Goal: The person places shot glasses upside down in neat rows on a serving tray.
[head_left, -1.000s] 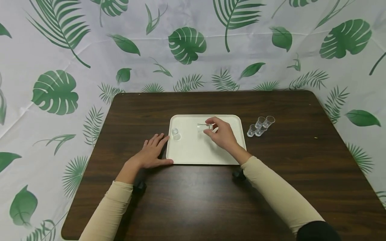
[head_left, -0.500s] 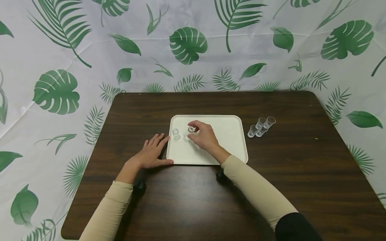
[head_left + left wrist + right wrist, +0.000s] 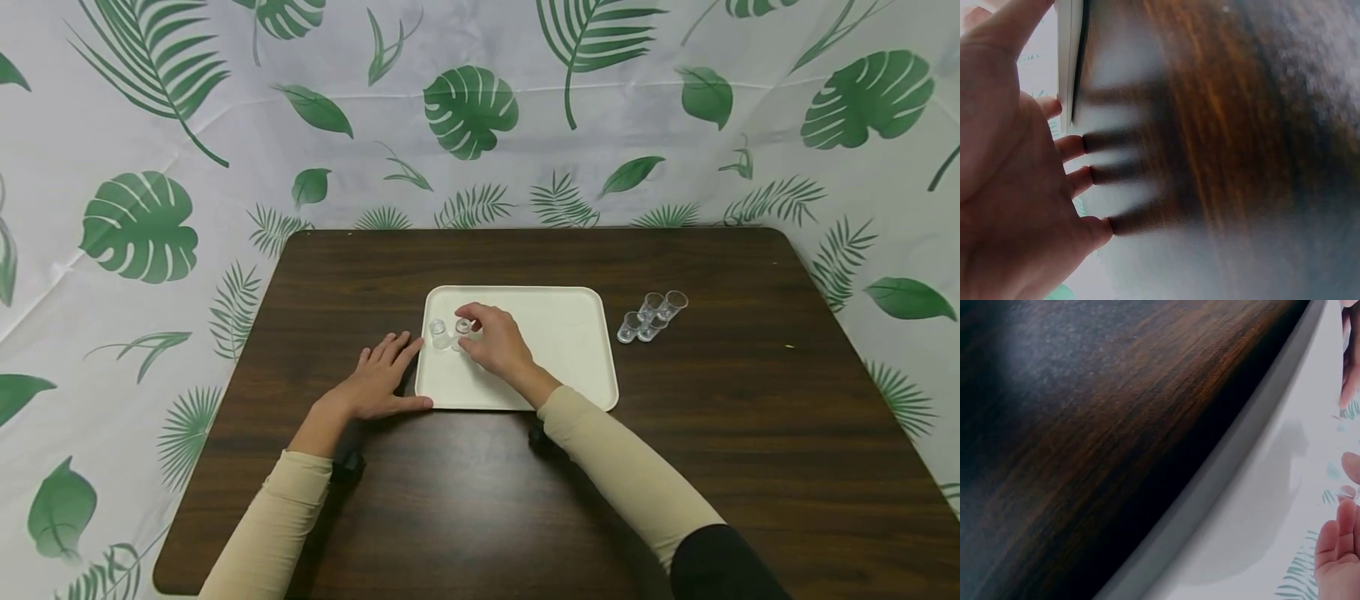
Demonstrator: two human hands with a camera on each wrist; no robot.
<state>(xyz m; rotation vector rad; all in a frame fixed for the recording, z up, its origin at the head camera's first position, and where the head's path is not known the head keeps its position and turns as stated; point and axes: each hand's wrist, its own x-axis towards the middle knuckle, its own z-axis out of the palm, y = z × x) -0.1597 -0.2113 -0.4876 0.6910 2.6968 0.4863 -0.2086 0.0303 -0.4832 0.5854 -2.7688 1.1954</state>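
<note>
In the head view a white tray (image 3: 555, 350) lies on the brown table. My right hand (image 3: 498, 343) is over its left half, thumb and fingers pinching a small clear cup (image 3: 463, 325) close to the tray surface. Just left of that cup stands another clear cup (image 3: 438, 330); whether the two touch I cannot tell. My left hand (image 3: 375, 385) rests with spread fingers at the tray's left edge, its thumb at the near left corner. The left wrist view shows the left hand (image 3: 1029, 181) with fingertips down on the table. At the right wrist view's edge, the right hand (image 3: 1341, 550) is partly visible.
Several clear cups (image 3: 651, 317) stand grouped on the table (image 3: 735, 375) just right of the tray. Behind the table's far edge hangs a white cloth (image 3: 390, 117) with green leaves.
My right hand has moved left across the tray with the cup, which has gone from lying sideways in the fingers to roughly upright beside the other cup. My left hand has stayed put.
</note>
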